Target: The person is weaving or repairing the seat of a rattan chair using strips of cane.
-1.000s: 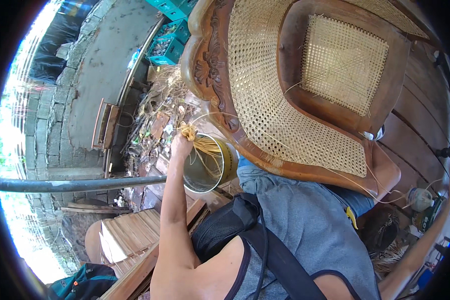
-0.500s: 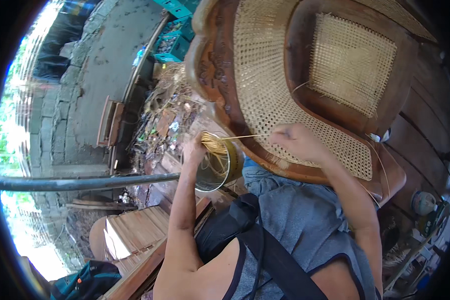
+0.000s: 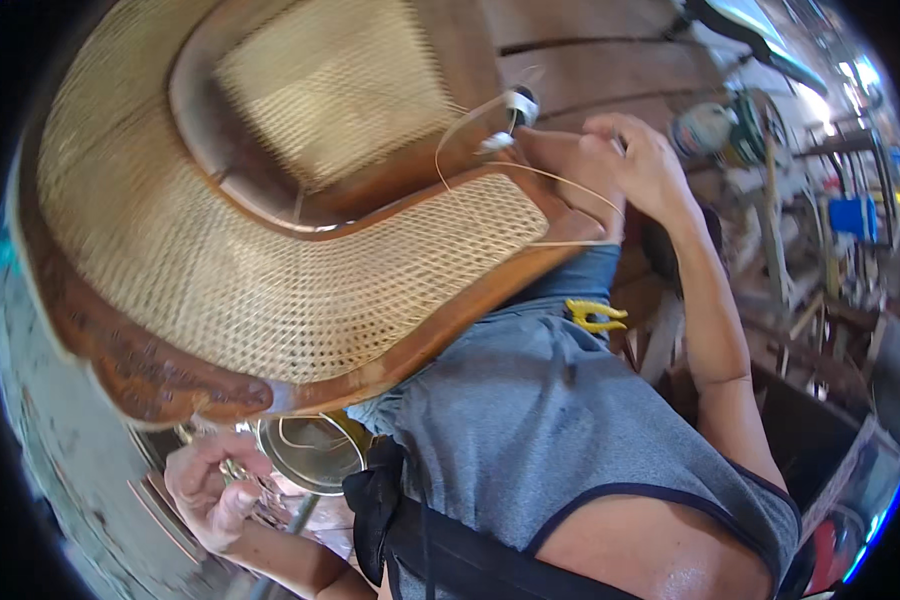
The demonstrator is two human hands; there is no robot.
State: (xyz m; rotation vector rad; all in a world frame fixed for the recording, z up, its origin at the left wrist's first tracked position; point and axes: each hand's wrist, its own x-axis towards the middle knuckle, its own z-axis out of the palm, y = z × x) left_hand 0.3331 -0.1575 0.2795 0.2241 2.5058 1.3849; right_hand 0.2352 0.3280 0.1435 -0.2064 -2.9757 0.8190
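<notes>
A carved brown wooden chair [image 3: 440, 365] with woven cane panels lies across my lap. Its curved cane panel [image 3: 300, 290] runs toward the corner nearest my right hand [image 3: 650, 170]. That hand is raised just beyond the corner, its fingers bent and apart, with no strand visible in it. A loose cane strand [image 3: 570, 178] arcs from the panel edge to just below the hand. My left hand [image 3: 215, 490], fingers curved and apart, hovers beside a round metal can [image 3: 315, 462]. Light strands curl inside the can. No held thing shows in the left hand.
A square cane panel [image 3: 340, 90] fills the chair's inner frame. Yellow handles of a tool [image 3: 597, 316] stick out at my waist. On the right stand a clear plastic jug [image 3: 700, 130], a blue container [image 3: 853, 218] and piled wood. A white-and-black object [image 3: 520, 105] sits beyond the chair corner.
The view has swung to the right. My left hand has let go of the cane bundle. My right hand has left the strand it was pulling and moved out past the chair's right corner.
</notes>
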